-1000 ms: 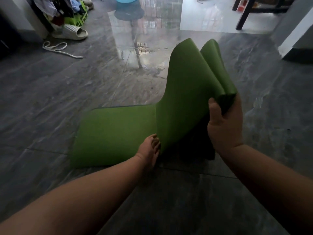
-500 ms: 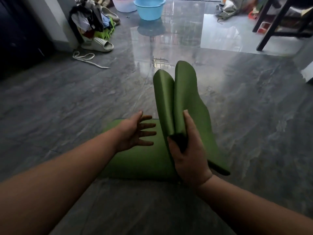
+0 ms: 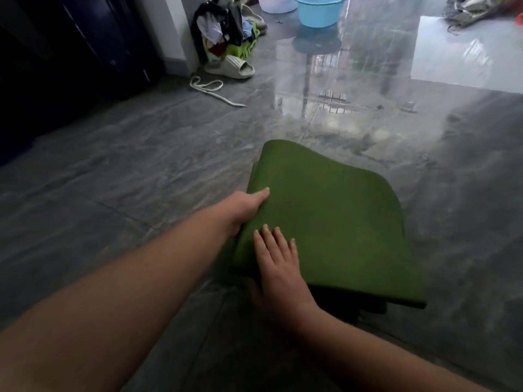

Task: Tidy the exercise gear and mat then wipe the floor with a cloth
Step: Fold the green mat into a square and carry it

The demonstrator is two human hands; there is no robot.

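Note:
A green exercise mat [image 3: 334,216] lies folded into a stack on the grey tiled floor [image 3: 113,176], its top layer slightly humped. My left hand [image 3: 244,209] grips the stack's left edge, thumb on top and fingers hidden under the fold. My right hand [image 3: 278,267] rests flat on the mat's near left corner, fingers straight and spread. No cloth is in either hand.
A white cord [image 3: 210,90] lies on the floor at the left. Behind it are a pale slipper [image 3: 232,67] and a pile of clothes [image 3: 226,32] against a wall corner. A blue basin [image 3: 318,9] stands at the back. Another heap [image 3: 469,8] sits far right.
The upright folded part of the mat has been laid down onto the rest. My right hand let go and now lies flat on top. My left hand moved onto the left edge.

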